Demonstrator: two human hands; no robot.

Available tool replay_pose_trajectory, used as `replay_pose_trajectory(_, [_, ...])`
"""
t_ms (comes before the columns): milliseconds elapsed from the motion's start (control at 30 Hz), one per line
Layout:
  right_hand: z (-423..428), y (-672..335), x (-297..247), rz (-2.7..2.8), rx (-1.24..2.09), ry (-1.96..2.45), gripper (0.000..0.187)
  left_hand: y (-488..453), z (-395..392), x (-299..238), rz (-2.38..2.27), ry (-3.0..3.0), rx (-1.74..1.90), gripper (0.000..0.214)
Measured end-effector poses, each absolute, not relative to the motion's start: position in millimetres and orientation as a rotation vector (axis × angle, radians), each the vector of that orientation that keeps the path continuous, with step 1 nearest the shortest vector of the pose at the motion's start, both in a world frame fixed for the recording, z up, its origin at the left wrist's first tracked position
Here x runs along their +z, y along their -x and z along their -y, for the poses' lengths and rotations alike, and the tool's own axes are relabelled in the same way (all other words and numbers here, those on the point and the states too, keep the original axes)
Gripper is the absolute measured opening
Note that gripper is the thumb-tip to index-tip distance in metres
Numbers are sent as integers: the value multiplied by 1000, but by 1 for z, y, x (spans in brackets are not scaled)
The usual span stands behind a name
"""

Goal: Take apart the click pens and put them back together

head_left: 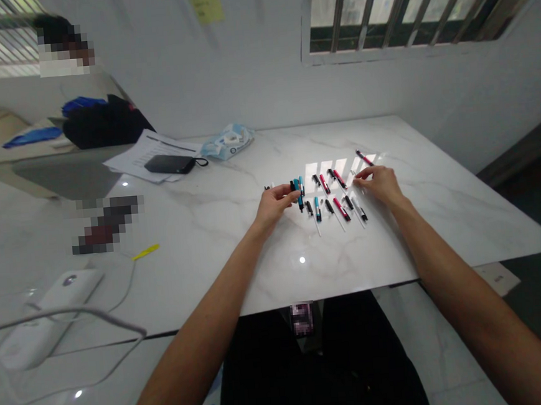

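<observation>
Beyond the pens (328, 191), a black pouch (170, 164) rests on papers (129, 163).

Black trousers (321, 373) are worn, seen as a dark mass along the bottom of the view, with their folds barely made out. A small patch over the trousers (303, 318) is pixelated, and what lies there cannot be told. The left forearm (206, 338) and the right forearm (463, 274) are bare up to the frame edge, and the left hand (275, 203) and the right hand (376, 185) are bare as well.
</observation>
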State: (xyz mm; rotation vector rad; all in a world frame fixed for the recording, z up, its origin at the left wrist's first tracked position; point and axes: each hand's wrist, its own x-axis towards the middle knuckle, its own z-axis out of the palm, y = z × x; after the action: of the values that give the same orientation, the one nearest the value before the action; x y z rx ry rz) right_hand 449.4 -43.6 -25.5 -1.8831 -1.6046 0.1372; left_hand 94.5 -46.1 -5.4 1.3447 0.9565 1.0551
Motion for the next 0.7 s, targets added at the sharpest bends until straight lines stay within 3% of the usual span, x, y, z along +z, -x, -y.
replay_pose_trajectory(200, [42,-440,-24,1573,102,1779,11,-96,47,-8,-888,-1287,1011,46])
replay_pose_trajectory(433, [30,-437,-36,1811,99,1664,32,-96,48,-7,-933,-1344,997,45])
replay_pose_trajectory(700, [17,-422,-36,1844,93,1746,22,-96,48,-5,-941,-1352,1002,42])
